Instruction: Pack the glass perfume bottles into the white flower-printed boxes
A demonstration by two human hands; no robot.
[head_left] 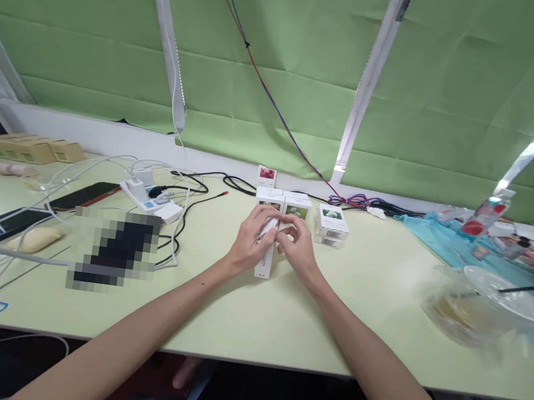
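Note:
My left hand (247,242) and my right hand (297,243) meet at the middle of the pale green table (251,316). Both are closed around a small white box (266,252) that stands upright on the table. My left fingers wrap its top, where a white flap or tube shows. My right fingers pinch at the same top from the right. Just behind the hands stand two more white boxes (290,204) with picture labels. A short stack of similar boxes (331,226) lies to the right.
A power strip (151,201) with plugged chargers and tangled cables sits left of centre, beside a dark phone (81,196) and a blurred patch. Cardboard boxes (32,147) rest far left. A clear lidded bowl (484,304) and clutter on blue cloth fill the right.

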